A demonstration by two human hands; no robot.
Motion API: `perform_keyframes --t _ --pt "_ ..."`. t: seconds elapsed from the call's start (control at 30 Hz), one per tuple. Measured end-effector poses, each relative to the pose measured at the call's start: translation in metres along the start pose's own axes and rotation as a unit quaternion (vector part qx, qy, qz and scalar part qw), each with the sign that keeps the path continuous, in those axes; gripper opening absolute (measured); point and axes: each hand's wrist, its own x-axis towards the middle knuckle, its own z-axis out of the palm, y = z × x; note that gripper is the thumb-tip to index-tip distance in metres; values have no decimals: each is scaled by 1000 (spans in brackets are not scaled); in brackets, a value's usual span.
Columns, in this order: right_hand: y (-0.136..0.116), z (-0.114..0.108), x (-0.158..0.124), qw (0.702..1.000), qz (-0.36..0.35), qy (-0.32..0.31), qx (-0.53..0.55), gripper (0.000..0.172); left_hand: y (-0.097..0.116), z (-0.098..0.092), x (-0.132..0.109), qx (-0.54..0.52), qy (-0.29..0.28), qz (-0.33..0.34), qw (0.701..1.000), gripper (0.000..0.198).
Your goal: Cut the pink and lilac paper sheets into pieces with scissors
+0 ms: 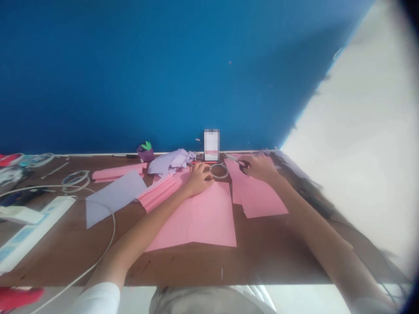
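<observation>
My left hand [198, 179] rests on the far edge of a large pink paper sheet [199, 218], fingers curled, touching a clear tape roll [220, 170]. My right hand [258, 167] lies on a second pink sheet [258, 198] to the right, fingers closed around a small red-tipped thing I cannot make out. A pleated pink paper strip [160, 192] lies just left of my left hand. Crumpled lilac paper [172, 161] sits behind it.
A lilac sheet [113, 198], a white power strip [31, 231] with a white cable [108, 235], tape rings [77, 178] and a small purple paper pot [145, 152] lie to the left. A small upright card [211, 145] stands against the blue wall. The brown table [262, 253] ends near me.
</observation>
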Motion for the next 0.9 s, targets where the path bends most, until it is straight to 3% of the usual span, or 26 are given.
perform_keyframes --t 0.13,0.27,0.37,0.43,0.5,0.6,0.73,0.9 --pt "-2 0 0 1000 -9 2 7 27 0 -6 -2 41 -28 65 997 13" --pt "-4 2 0 999 -11 1 30 23 -2 -3 -2 32 -21 69 997 16" --pt "-7 5 0 994 -11 -9 111 20 -2 2 1 11 -20 54 998 17" --pt "-14 8 1 974 -20 -30 224 23 -1 4 3 -6 -24 40 999 17" --pt "-24 12 1 936 -31 -52 348 28 1 4 4 -33 -32 24 999 17" --pt "-40 17 0 897 -36 -60 436 32 6 3 5 -90 -45 -20 995 18" --pt "-52 17 -3 911 -30 -66 407 20 15 -4 3 -161 -41 -62 984 21" --pt "-46 14 -2 923 -24 -55 380 18 12 -5 3 -249 -5 -85 965 25"
